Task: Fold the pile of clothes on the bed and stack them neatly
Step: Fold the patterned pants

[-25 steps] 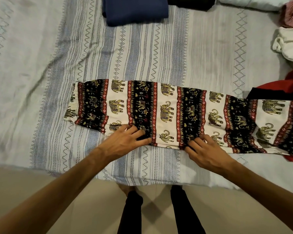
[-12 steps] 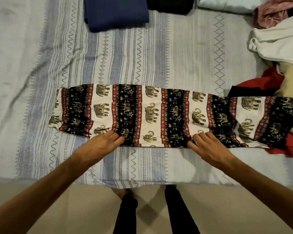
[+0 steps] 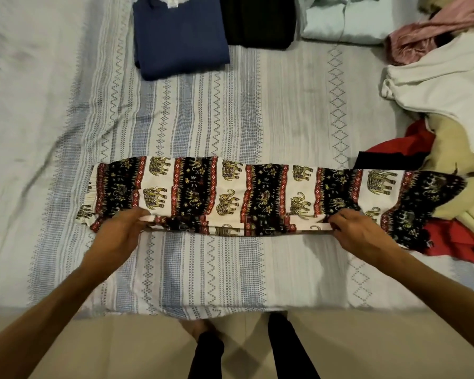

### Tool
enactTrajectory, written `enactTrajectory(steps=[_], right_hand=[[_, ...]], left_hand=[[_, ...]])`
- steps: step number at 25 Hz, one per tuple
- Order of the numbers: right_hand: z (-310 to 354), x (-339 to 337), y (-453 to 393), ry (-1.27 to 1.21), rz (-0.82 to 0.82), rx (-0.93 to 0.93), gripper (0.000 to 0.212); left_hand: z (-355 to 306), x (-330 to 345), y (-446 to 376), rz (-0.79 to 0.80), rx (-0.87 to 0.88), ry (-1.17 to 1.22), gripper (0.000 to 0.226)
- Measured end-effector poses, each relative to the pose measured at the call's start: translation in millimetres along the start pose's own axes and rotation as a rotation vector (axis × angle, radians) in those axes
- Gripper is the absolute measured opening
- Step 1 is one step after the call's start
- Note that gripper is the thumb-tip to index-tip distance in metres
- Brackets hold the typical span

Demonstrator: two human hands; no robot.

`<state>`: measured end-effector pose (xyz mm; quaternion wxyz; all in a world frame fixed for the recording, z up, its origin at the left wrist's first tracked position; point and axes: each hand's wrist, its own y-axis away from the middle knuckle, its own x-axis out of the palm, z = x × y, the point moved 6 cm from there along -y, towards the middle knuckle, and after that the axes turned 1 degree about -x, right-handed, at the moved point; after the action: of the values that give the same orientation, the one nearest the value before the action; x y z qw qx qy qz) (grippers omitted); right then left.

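Note:
Elephant-print trousers (image 3: 257, 187) in black, white and red lie stretched left to right across the striped bed cover (image 3: 230, 116). My left hand (image 3: 118, 236) grips their near edge toward the cuffed left end. My right hand (image 3: 359, 233) pinches the same near edge further right. Between the two hands the near edge is lifted off the bed and rolled slightly upward. The trousers' right end lies over the unfolded pile.
Folded navy (image 3: 179, 36), black (image 3: 257, 20) and pale green (image 3: 342, 20) garments sit in a row at the back. An unfolded pile at right holds pink (image 3: 422, 42), white (image 3: 449, 80), beige (image 3: 460, 151) and red (image 3: 454, 239) clothes. The bed's near edge (image 3: 230, 310) meets the floor.
Both hands moved apart along the near edge and went from pressing flat on the trousers to gripping and lifting that edge. The view tilted up, showing more of the bed.

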<state>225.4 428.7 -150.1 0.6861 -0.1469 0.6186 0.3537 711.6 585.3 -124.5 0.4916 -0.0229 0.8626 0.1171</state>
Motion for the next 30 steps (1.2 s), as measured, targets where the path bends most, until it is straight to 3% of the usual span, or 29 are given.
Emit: enactTrajectory(steps=[4, 9, 12, 15, 19, 21, 23, 26, 30], right_hand=[[-23.8, -105.8, -29.6, -0.169, -0.293, 0.224, 0.026], [-66.2, -277.7, -65.5, -0.119, -0.552, 0.331, 0.026], [-64.8, -349.8, -66.4, -0.059, -0.644, 0.304, 0.026], [-68.2, -367.4, -50.9, -0.081, -0.638, 0.346, 0.024], [-71.1, -336.2, -12.3, -0.755, -0.646, 0.499, 0.017], [-66.6, -328.1, -1.3, -0.907, -0.645, 0.484, 0.024], [-60.5, -338.4, 1.9, -0.822, -0.652, 0.409, 0.035], [-47.6, -363.5, -11.4, -0.368, -0.513, 0.281, 0.024], [-48.4, -343.5, -59.0, -0.237, -0.279, 0.196, 0.023]], left_hand=[[-28.2, -59.0, -50.5, -0.203, -0.180, 0.292, 0.026], [-122.9, -208.9, -130.8, -0.350, 0.138, 0.214, 0.028], [-165.1, -283.4, -144.3, -0.476, 0.210, 0.009, 0.021], [-182.4, -318.6, -129.2, -0.453, 0.254, -0.048, 0.013], [-201.7, -333.6, -86.6, -0.379, 0.340, -0.060, 0.019], [-201.3, -355.7, -82.3, -0.436, 0.321, -0.054, 0.023], [-199.8, -387.0, -90.4, -0.482, 0.350, -0.112, 0.028], [-201.6, -426.0, -109.3, -0.456, 0.455, -0.214, 0.029], [-193.4, -419.6, -141.1, -0.257, 0.545, -0.411, 0.037]])
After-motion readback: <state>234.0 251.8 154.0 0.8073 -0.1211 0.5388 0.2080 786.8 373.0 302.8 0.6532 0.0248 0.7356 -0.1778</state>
